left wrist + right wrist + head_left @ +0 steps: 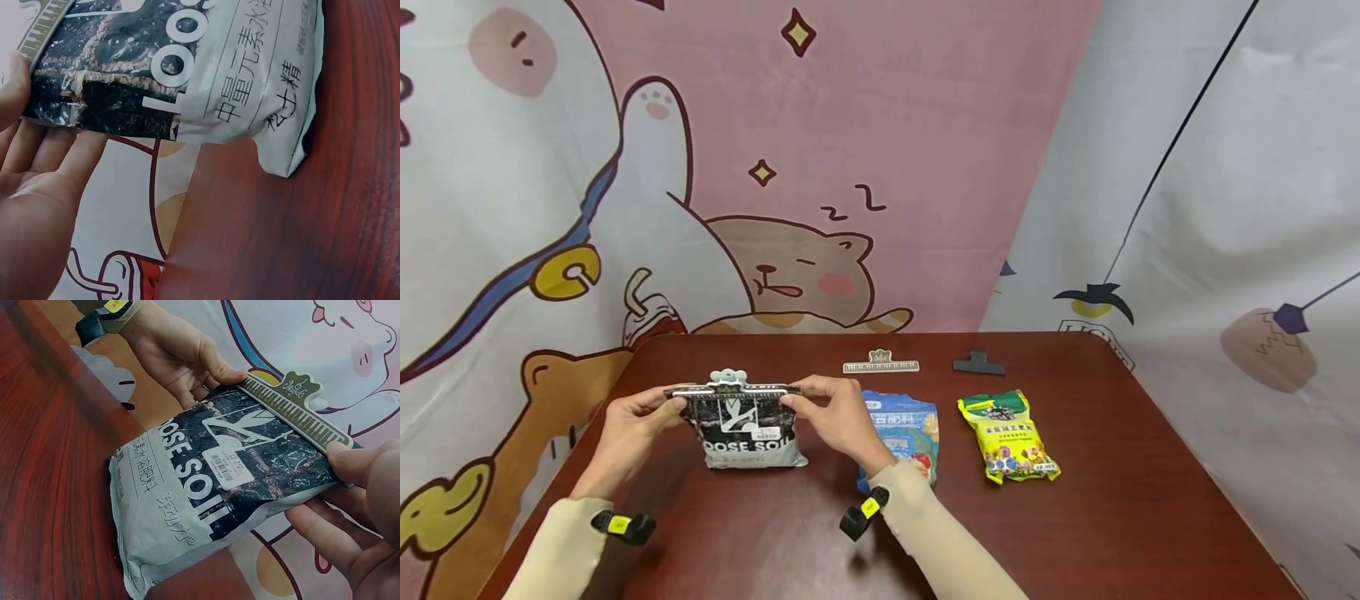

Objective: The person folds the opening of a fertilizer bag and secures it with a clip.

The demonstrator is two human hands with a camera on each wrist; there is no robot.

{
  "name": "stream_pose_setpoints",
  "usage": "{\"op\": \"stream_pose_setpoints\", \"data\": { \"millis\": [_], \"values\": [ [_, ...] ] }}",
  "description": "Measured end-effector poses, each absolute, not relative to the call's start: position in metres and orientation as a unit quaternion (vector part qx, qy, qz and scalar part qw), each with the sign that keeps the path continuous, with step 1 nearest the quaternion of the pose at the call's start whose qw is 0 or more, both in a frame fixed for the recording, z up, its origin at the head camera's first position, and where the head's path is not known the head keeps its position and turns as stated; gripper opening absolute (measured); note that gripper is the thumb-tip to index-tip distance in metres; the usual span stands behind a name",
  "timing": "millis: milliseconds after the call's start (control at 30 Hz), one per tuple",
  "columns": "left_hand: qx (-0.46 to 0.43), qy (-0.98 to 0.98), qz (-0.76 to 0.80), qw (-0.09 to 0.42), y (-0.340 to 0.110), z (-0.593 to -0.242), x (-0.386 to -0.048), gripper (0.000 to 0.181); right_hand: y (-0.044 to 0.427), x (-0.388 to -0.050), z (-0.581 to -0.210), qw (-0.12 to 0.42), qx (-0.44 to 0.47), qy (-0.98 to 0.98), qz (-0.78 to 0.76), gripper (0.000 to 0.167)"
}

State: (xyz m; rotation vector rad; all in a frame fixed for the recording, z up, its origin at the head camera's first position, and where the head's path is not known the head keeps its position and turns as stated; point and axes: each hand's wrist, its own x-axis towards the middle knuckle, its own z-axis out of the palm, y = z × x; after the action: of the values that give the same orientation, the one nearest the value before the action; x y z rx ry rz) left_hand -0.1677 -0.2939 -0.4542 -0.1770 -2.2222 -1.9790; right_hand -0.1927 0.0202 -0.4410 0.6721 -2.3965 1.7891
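A black and silver bag (741,429) printed LOOSE SOIL stands tilted at the table's left side, with a long piano-key clip (730,386) across its top edge. At one top corner, my left hand (632,425) pinches the bag and the clip's end. The opposite corner is pinched by my right hand (838,417). In the right wrist view, both thumbs press the front of the clip (300,415), while fingers lie behind the bag (187,481). The left wrist view shows the left hand's fingers (81,156) under the bag's edge. Whether the bag's bottom touches the table is unclear.
Behind my right forearm lies a blue bag (906,425), partly hidden. To its right is a yellow-green bag (1009,437). A second piano-key clip (881,363) and a plain dark clip (978,364) lie near the back edge of the brown table (1097,517). Printed cloth hangs behind.
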Motion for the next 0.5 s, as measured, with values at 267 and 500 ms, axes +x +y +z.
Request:
{"op": "stream_pose_setpoints", "data": {
  "millis": [267,500],
  "values": [
    [-0.012,-0.794,-0.602,0.086,-0.296,-0.452,-0.176,0.015,0.016,-0.198,-0.439,0.012,0.189,-0.778,0.599,0.026],
    [-0.013,-0.773,-0.632,0.062,-0.299,-0.453,-0.183,0.012,0.011,-0.202,-0.437,-0.031,0.157,-0.763,0.626,0.025]
  ]
}}
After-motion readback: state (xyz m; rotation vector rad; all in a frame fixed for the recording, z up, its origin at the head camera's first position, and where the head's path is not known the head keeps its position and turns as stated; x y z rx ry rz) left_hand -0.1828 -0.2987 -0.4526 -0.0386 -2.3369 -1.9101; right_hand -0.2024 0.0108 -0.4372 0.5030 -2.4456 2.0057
